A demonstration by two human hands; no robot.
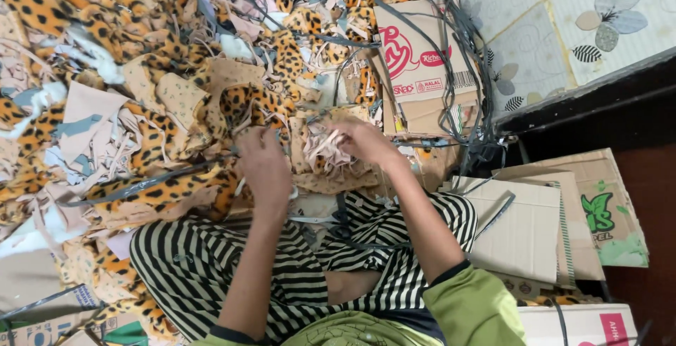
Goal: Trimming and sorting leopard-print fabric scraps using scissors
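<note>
Pale pink fabric strips (325,150), bunched into a tangle, sit atop the heap of leopard-print cloth scraps (141,71) in front of striped trousers (211,261). The right hand (366,141) closes around the bunch; the left hand (264,166) pinches scraps beside it. Flattened cardboard boxes (524,230) lie right.

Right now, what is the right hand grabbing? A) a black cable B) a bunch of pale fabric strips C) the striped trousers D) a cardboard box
B: the right hand closes on a bunch of pale fabric strips in the scrap pile, clear of the cardboard box behind it.
</note>
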